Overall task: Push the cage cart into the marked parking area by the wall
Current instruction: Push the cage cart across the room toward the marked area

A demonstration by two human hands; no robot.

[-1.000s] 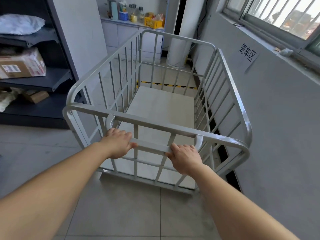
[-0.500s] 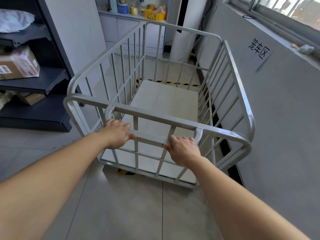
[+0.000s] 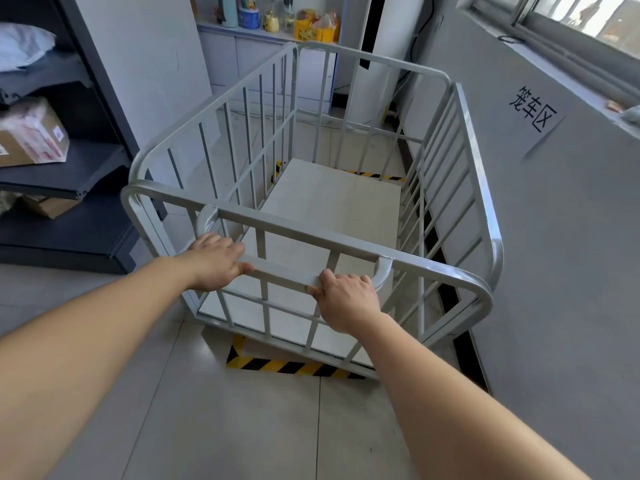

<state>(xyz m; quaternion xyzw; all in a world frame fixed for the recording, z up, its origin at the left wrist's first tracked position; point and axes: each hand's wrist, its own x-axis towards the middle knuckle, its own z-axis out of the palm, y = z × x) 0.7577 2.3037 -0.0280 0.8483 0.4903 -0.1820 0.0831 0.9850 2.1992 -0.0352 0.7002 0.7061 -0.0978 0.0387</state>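
A: Well, the cage cart [image 3: 311,202] has rolled forward in the last second. A strip of striped floor tape [image 3: 287,367] now shows behind its near edge, where before there was only bare tile.

B: So it's inside the marked area?

A: Nearly all of it, I'd say. There's more striped tape at the far end, seen through the bars, and the near strip is almost clear of the base. The cart's right side runs close along the wall [image 3: 554,254], under the paper sign [image 3: 535,110].

B: And the hands?

A: The left hand [image 3: 216,261] and the right hand [image 3: 348,301] are both wrapped around the handle bar [image 3: 282,271], a little way apart, arms out straight.

B: How does the cart look?

A: Pale grey metal, rounded corners, upright bars on all four sides, a flat light floor, nothing inside. The wheels are hidden.
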